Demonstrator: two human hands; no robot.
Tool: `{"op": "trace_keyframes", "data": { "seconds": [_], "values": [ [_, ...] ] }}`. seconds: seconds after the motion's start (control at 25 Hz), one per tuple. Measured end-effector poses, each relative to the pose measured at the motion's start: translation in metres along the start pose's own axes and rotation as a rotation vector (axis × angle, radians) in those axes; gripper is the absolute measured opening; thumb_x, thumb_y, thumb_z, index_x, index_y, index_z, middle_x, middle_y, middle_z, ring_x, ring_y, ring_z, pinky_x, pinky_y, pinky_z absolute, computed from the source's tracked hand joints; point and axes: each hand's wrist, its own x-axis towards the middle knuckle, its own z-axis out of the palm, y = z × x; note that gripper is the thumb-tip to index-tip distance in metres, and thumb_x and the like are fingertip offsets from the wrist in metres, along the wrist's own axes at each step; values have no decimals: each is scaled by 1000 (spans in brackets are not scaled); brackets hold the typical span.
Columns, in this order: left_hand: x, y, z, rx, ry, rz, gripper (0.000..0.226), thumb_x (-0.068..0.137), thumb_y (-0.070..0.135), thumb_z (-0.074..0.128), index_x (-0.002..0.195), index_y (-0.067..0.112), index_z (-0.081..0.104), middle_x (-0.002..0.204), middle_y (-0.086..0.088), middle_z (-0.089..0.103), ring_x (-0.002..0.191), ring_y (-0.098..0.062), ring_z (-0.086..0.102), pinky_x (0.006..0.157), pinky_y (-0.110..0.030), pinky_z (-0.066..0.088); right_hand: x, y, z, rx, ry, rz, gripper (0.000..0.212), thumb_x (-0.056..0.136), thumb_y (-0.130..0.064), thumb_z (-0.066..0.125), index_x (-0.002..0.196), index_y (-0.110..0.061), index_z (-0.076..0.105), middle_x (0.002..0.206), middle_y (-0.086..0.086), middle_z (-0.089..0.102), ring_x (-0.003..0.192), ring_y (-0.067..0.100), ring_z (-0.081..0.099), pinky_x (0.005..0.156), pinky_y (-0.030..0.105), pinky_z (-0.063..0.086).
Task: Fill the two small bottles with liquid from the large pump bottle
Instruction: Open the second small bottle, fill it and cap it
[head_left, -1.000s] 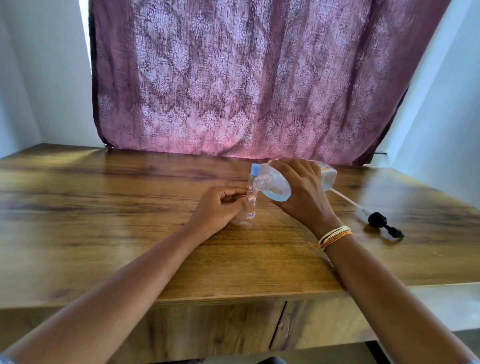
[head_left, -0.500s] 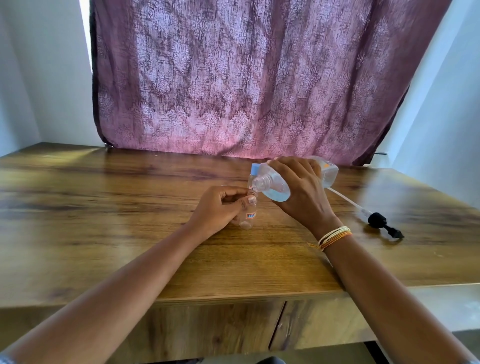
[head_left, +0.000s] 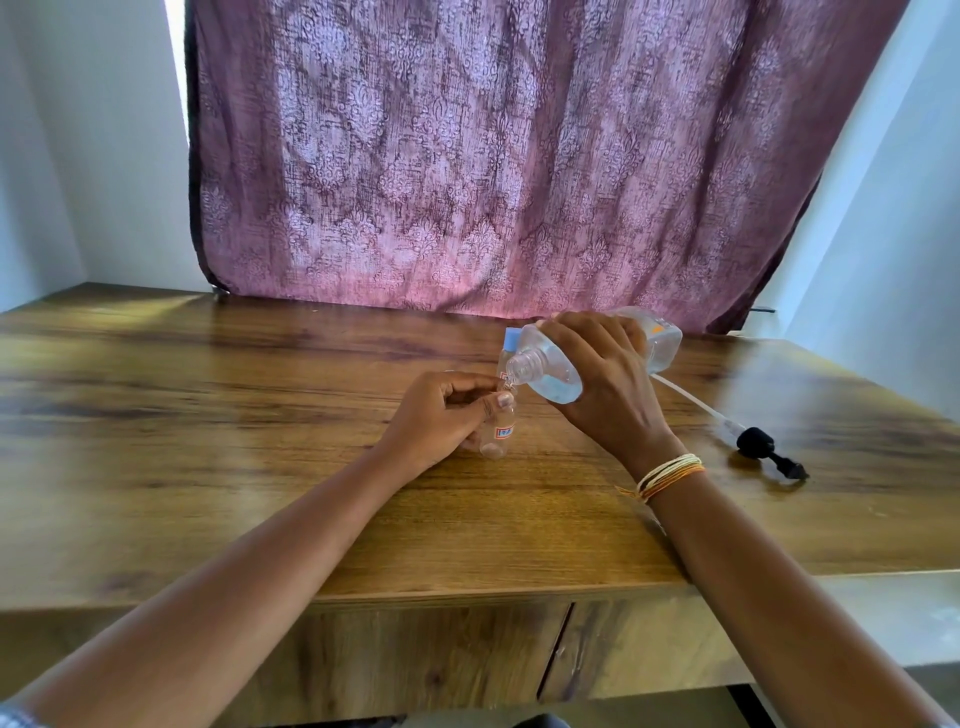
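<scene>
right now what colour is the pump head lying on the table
Black, with a white tube; the head view shows the pump head clearly.

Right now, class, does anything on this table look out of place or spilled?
No spill shows. The odd item is the pump head, lying on its side on the table right of the hands, removed from the large bottle, which is tilted over the small bottle.

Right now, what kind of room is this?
Probably a room in a home, not a lab or shop: a wooden table with a cabinet door beneath stands against plain walls, and a patterned purple curtain hangs behind it.
</scene>
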Motion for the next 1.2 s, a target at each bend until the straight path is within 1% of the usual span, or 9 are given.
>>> {"op": "trace_keyframes", "data": {
  "seconds": [0.12, 0.32, 0.56, 0.68, 0.76, 0.84, 0.96, 1.08, 1.2],
  "values": [
    [0, -1, 0, 8, 5, -18, 23, 83, 18, 71, 105, 12, 73, 85, 3, 76, 71, -12, 71, 58, -35, 61, 0, 0, 0, 3, 9, 0, 45, 78, -36, 72, 118, -18, 61, 117, 3, 64, 111, 25, 57, 94, 49, 40],
    [0, -1, 0, 6, 4, -12, 18, 83, 17, 70, 101, 16, 74, 85, 6, 75, 76, -10, 73, 58, -29, 60, 0, 1, -1, -16, 12, 3, 46, 78, -36, 72, 119, -18, 61, 118, 3, 64, 112, 25, 56, 94, 49, 39],
    [0, 0, 1, -14, 2, -27, 20, 84, 15, 70, 103, 13, 73, 74, 13, 74, 64, -4, 70, 53, -24, 58, 0, 1, -1, -19, 13, 9, 45, 79, -37, 71, 119, -18, 61, 118, 2, 64, 113, 24, 55, 95, 49, 39],
    [0, -1, 0, 3, -5, -9, 23, 84, 16, 70, 106, 9, 73, 74, 12, 73, 62, -2, 68, 52, -23, 56, 0, 1, -1, -14, 4, 16, 46, 78, -34, 72, 120, -18, 62, 119, 3, 64, 114, 25, 56, 96, 51, 38],
    [0, -2, 0, 4, -6, -16, 25, 84, 17, 70, 107, 9, 72, 73, 12, 73, 62, -2, 68, 53, -26, 56, 1, 1, 0, -18, 7, 12, 46, 77, -34, 73, 119, -18, 62, 118, 3, 64, 114, 25, 57, 95, 51, 39],
    [0, -2, 0, 10, -3, -21, 25, 83, 19, 70, 107, 11, 73, 78, 11, 74, 69, -5, 71, 59, -31, 59, 1, 1, -1, -15, 14, 11, 46, 77, -33, 74, 119, -18, 62, 118, 2, 64, 113, 25, 57, 95, 50, 39],
    [2, -4, -1, 31, 4, -6, 25, 83, 21, 71, 106, 12, 73, 91, 0, 76, 85, -16, 73, 69, -39, 61, 0, 1, -1, -17, 15, 11, 47, 77, -35, 73, 119, -18, 61, 118, 2, 64, 114, 25, 57, 95, 50, 39],
    [1, -4, -1, 24, 6, -20, 21, 83, 21, 70, 103, 17, 74, 93, -2, 76, 86, -20, 74, 69, -45, 61, 1, 1, -1, -16, 12, 8, 46, 78, -35, 72, 119, -18, 61, 118, 3, 64, 114, 26, 57, 95, 52, 39],
    [0, -3, -1, 32, 7, -13, 17, 83, 20, 70, 100, 22, 74, 90, 1, 76, 85, -23, 74, 67, -46, 61, 0, 1, -1, -17, 20, 4, 46, 77, -35, 73, 119, -18, 61, 118, 3, 64, 113, 25, 56, 95, 52, 39]
  ]
}}
